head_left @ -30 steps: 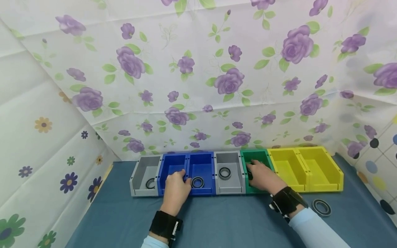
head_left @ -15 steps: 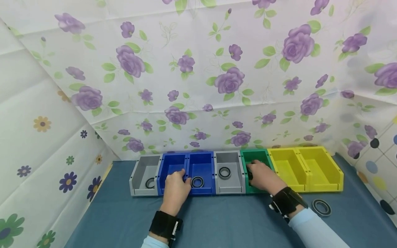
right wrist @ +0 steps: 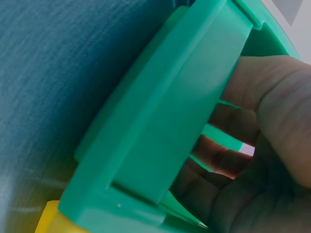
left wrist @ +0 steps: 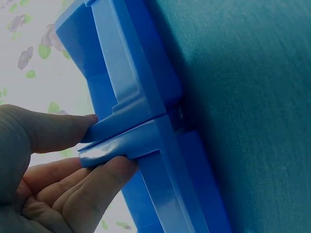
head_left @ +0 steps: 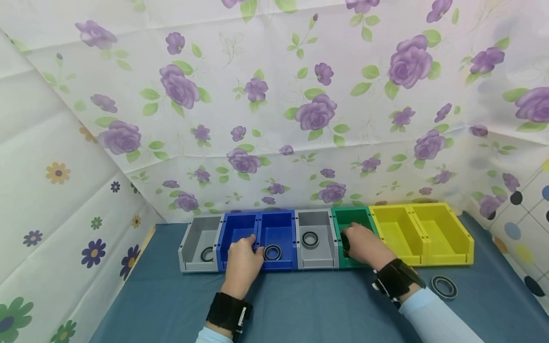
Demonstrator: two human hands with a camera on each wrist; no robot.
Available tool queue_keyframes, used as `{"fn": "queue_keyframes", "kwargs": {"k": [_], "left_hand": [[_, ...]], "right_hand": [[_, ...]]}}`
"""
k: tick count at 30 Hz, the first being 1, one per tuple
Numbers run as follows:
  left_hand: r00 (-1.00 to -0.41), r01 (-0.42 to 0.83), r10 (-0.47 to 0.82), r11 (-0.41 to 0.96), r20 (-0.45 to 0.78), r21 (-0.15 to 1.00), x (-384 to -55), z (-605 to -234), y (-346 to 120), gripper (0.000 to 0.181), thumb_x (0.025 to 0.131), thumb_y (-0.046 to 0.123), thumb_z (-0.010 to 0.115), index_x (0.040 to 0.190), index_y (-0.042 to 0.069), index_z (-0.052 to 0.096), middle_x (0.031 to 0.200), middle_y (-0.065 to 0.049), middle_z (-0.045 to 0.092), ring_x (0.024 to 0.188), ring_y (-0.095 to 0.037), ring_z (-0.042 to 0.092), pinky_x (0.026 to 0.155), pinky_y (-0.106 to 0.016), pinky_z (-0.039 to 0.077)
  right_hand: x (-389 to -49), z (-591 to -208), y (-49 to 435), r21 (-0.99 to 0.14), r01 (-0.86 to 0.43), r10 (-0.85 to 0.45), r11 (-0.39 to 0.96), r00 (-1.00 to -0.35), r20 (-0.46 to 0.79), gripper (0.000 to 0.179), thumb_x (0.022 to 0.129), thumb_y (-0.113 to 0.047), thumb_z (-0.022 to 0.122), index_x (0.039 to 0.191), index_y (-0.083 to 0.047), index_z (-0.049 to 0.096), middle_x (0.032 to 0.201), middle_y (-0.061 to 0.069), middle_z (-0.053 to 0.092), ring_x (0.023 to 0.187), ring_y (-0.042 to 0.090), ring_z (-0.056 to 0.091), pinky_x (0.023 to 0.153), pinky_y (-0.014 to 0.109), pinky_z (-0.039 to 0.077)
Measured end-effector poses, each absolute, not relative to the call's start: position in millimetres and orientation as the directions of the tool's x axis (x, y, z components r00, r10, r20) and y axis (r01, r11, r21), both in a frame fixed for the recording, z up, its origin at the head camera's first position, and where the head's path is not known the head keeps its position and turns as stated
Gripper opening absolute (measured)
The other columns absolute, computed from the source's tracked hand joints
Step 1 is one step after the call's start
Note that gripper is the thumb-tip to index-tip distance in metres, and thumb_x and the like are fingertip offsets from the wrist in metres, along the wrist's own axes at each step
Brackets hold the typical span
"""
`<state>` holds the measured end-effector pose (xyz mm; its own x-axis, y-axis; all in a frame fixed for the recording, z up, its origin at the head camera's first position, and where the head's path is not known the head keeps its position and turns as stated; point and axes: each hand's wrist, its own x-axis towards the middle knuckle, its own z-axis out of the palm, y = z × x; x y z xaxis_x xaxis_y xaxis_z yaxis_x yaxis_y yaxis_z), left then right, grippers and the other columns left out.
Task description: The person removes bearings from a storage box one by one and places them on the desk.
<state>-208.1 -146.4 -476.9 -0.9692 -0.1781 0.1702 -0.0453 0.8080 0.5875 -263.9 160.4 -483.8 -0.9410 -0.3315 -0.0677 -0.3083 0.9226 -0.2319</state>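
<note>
My left hand (head_left: 244, 257) pinches the adjoining side walls of two blue bins, thumb on one wall and fingers on the other; the left wrist view shows the joined blue walls (left wrist: 119, 138) between them. My right hand (head_left: 364, 244) reaches into the green bin (head_left: 353, 215), fingers bent down over a dark bearing (head_left: 345, 241) of which only an edge shows. From the right wrist, the bin's front wall (right wrist: 180, 107) hides the fingertips. One bearing (head_left: 272, 252) lies in the right blue bin (head_left: 278, 226), beside my left hand.
Grey bins stand at the row's left end (head_left: 206, 233) and middle, each with a bearing; the middle one's bearing (head_left: 310, 240) lies flat. Two yellow bins (head_left: 442, 233) end the row at right. A larger bearing (head_left: 443, 287) lies on the blue cloth near my right sleeve.
My left hand keeps its grip on the blue walls. Inside the green bin my right fingers shift very slightly; the bins and loose bearings stay where they were.
</note>
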Motion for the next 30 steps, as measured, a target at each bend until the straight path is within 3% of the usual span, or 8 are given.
{"fn": "queue_keyframes", "kwargs": {"k": [2,6,10,16,21,27,30], "left_hand": [[-0.970,-0.045,-0.176,0.808,0.167,0.588,-207.8,-476.8,-146.2,0.040,0.085,0.016,0.068,0.121,0.001,0.062,0.122,-0.017,0.062,0.069,-0.020,0.069,0.053,-0.027,0.053],[-0.967,-0.045,-0.180,0.815,0.179,0.578,-207.4,-476.9,-145.9,0.039,0.084,0.016,0.069,0.119,0.000,0.063,0.120,-0.017,0.063,0.081,-0.023,0.070,0.059,-0.030,0.056],[-0.967,-0.048,-0.183,0.812,0.176,0.581,-208.0,-476.7,-145.8,0.039,0.084,0.016,0.068,0.120,0.000,0.062,0.121,-0.018,0.062,0.068,-0.018,0.068,0.051,-0.026,0.051],[-0.967,-0.045,-0.180,0.816,0.179,0.576,-207.7,-475.4,-145.3,0.040,0.084,0.017,0.069,0.120,0.001,0.062,0.122,-0.017,0.062,0.070,-0.018,0.068,0.052,-0.024,0.051],[-0.967,-0.048,-0.182,0.815,0.177,0.578,-208.1,-475.4,-146.1,0.040,0.084,0.016,0.068,0.121,0.000,0.062,0.123,-0.018,0.061,0.054,-0.012,0.061,0.044,-0.021,0.042],[-0.963,-0.040,-0.185,0.818,0.196,0.574,-207.9,-477.4,-146.0,0.038,0.084,0.016,0.069,0.118,0.000,0.064,0.122,-0.016,0.063,0.091,-0.025,0.069,0.057,-0.029,0.054],[-0.963,-0.041,-0.185,0.816,0.194,0.577,-208.2,-478.0,-145.6,0.038,0.084,0.016,0.069,0.119,0.001,0.064,0.122,-0.015,0.063,0.095,-0.025,0.068,0.059,-0.028,0.054]], "right_hand": [[-264.2,-484.2,161.3,-0.241,-0.294,-0.320,0.925,-0.944,-0.076,0.024,0.074,-0.015,0.077,0.093,-0.007,0.066,0.091,0.011,0.060,0.077,0.021,0.053,0.068,0.037,0.050],[-264.8,-487.1,163.2,-0.266,-0.284,-0.311,0.921,-0.948,-0.064,0.026,0.070,-0.022,0.081,0.084,-0.009,0.064,0.083,0.007,0.056,0.069,0.019,0.048,0.061,0.031,0.046],[-266.2,-491.5,165.8,-0.267,-0.321,-0.327,0.909,-0.945,0.023,0.032,0.062,-0.024,0.085,0.083,-0.009,0.066,0.080,0.004,0.053,0.067,0.016,0.048,0.058,0.028,0.045],[-269.8,-492.6,172.0,-0.324,-0.341,-0.327,0.882,-0.940,0.100,0.044,0.057,-0.023,0.084,0.096,-0.007,0.071,0.084,0.003,0.052,0.067,0.015,0.048,0.056,0.025,0.042],[-268.3,-483.7,176.8,-0.355,-0.357,-0.333,0.864,-0.934,0.128,0.054,0.060,-0.025,0.081,0.110,-0.008,0.068,0.095,0.004,0.057,0.076,0.015,0.053,0.062,0.026,0.049],[-260.3,-471.6,180.4,-0.331,-0.392,-0.345,0.858,-0.919,0.192,0.054,0.065,-0.022,0.082,0.114,-0.007,0.065,0.108,0.010,0.064,0.091,0.023,0.060,0.071,0.038,0.054],[-257.5,-467.8,181.7,-0.299,-0.416,-0.354,0.859,-0.904,0.242,0.054,0.064,-0.022,0.083,0.113,-0.009,0.065,0.106,0.009,0.066,0.091,0.024,0.061,0.073,0.039,0.054]]}}
